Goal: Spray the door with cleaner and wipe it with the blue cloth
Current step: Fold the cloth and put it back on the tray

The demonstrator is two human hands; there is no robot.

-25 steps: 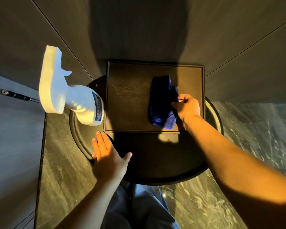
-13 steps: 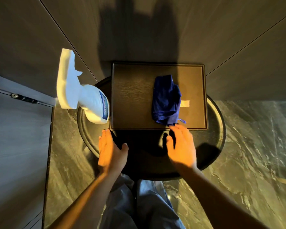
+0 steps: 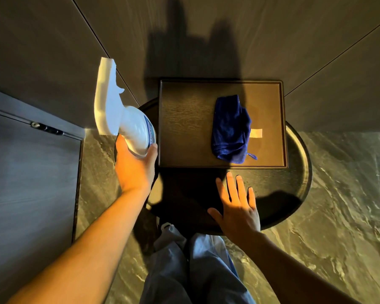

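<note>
A white spray bottle (image 3: 123,115) stands at the left edge of a round dark table (image 3: 294,194). My left hand (image 3: 136,167) wraps around the bottle's body from below, thumb on its right side. A crumpled blue cloth (image 3: 230,128) lies on a dark rectangular tray (image 3: 184,119) on the table. My right hand (image 3: 237,207) hovers flat with fingers spread over the table's near part, just below the tray and apart from the cloth. The dark door (image 3: 31,172) with a metal hinge (image 3: 45,128) is at the left.
Grey wall panels rise behind the table. A marbled stone floor (image 3: 338,216) surrounds it. A small tan label (image 3: 256,133) sits on the tray beside the cloth. My legs in light blue trousers (image 3: 193,270) stand at the table's near edge.
My right hand let go of the cloth and drew back toward me. My left hand moved forward and closed around the spray bottle.
</note>
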